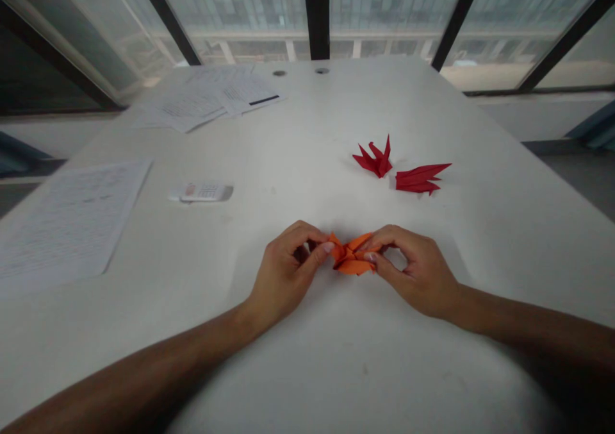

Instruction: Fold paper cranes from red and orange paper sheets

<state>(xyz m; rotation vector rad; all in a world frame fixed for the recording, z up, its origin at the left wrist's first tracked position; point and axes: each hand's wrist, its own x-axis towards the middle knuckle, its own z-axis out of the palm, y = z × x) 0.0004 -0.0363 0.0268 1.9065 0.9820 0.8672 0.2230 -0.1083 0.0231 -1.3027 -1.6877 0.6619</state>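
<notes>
An orange folded-paper piece with several pointed flaps is held just above or on the white table, between both hands. My left hand pinches its left end between thumb and fingers. On the other side, my right hand grips the right-hand flaps, thumb in front and fingers behind. Parts of the paper are covered by the fingertips. Beyond the hands lie two red folded-paper pieces: one has spiky points spread upward, the other lies with its points toward the right.
The white table reaches back to dark-framed windows. A white remote control lies left of my hands. Printed sheets rest at the left edge, and more papers overlap at the back left. Two round holes are near the far edge.
</notes>
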